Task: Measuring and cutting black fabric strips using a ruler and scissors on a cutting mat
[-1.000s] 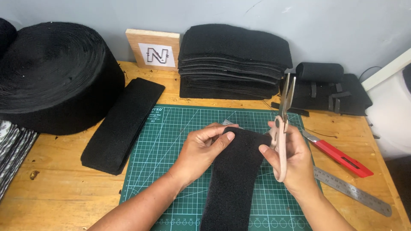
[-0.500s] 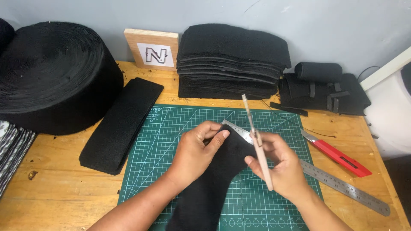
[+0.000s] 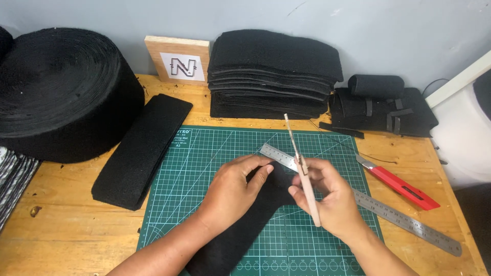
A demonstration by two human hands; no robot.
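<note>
Right now my left hand (image 3: 232, 191) presses the black felt strip (image 3: 240, 230) flat onto the green cutting mat (image 3: 204, 153) so it cannot slide, while my right hand (image 3: 327, 197) grips the scissors (image 3: 302, 168), blades closed and pointing away. Just beyond lies the steel ruler (image 3: 388, 212), with the red utility knife (image 3: 401, 186) beside it, both within reach. Farther back on the surface (image 3: 66, 230) sit stacked felt pieces (image 3: 276, 71) and a big roll (image 3: 61, 92).

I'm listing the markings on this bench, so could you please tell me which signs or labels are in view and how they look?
Sign: leans on the back wall, left of the black stack; pale wooden block with a white card.
Mat print: small white print, green mat's top left corner.
</note>
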